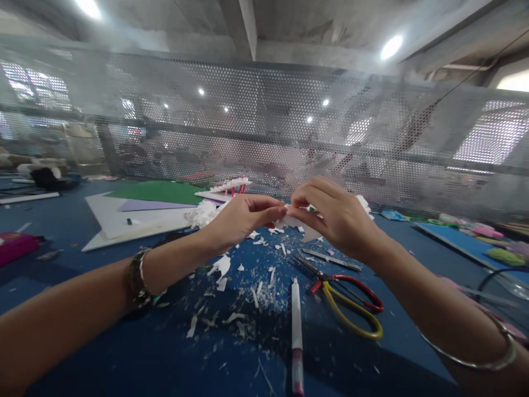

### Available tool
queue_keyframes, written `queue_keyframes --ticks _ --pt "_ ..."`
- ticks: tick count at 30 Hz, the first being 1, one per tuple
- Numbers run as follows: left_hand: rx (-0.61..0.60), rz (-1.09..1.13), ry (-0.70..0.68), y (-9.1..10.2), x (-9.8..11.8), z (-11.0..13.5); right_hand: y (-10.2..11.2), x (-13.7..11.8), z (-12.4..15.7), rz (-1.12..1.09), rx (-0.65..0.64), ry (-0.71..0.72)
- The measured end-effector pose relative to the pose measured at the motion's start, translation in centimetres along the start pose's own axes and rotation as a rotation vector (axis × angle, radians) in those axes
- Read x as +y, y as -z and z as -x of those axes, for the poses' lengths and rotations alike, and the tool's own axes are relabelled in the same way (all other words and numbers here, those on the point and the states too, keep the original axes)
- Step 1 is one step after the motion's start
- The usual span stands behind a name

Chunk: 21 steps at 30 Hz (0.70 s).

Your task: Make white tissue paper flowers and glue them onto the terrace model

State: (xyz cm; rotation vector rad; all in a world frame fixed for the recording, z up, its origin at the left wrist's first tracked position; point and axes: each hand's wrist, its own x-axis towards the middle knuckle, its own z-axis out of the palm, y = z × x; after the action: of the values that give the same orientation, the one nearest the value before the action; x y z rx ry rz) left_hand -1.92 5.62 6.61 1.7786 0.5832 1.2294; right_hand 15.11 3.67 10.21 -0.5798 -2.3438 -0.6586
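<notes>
Scrap of white (pixel 290 221) pinched by left hand (pixel 243 216) and right hand (pixel 333 212), scissors (pixel 324 277) dumped by pen (pixel 296 317), green sheet (pixel 161 192) kinda parked near desk (pixel 136 353) far edge

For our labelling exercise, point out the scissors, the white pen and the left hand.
Scissors (pixel 321 275), head view: near the pivot.
White pen (pixel 297 330), head view: white barrel.
Left hand (pixel 239 219), head view: back of hand.

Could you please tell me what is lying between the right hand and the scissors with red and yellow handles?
In the head view, a slim metal tool, perhaps tweezers, lies between the right hand and the scissors.
</notes>
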Motion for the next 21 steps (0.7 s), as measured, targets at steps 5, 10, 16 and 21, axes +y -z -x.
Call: queue_keyframes --ticks 5,10,16,21 --pt "-0.034 -0.145 -0.077 0.2 0.2 -0.1 -0.2 0.2 0.0 -0.071 -0.055 -0.028" --pt "0.036 -0.293 -0.193 0.1 0.5 0.3 -0.5 0.0 -0.1 -0.104 -0.017 -0.076" --pt "0.018 -0.304 -0.270 -0.2 1.0 0.7 -0.3 -0.6 -0.1 -0.065 0.051 -0.102" --pt "0.061 -0.253 -0.271 -0.3 1.1 0.8 -0.2 -0.9 -0.2 -0.096 0.107 -0.104"
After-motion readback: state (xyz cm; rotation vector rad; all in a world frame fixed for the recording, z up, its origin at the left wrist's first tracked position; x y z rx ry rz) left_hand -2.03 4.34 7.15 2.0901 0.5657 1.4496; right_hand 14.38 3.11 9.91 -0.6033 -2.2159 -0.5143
